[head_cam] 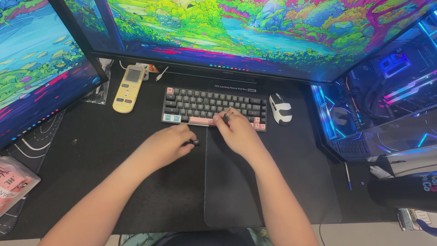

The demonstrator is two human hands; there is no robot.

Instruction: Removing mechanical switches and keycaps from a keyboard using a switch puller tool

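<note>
A compact keyboard with dark grey, pink and light blue keys lies on a black desk mat. My right hand rests at its front edge and pinches a small dark keycap between fingertips. My left hand lies on the mat just below the keyboard, fingers curled on another small dark keycap.
A white and black mouse sits right of the keyboard, a yellow remote to its left. Two bright monitors stand behind. A lit computer case is on the right, a blue pen and a dark cylinder near it.
</note>
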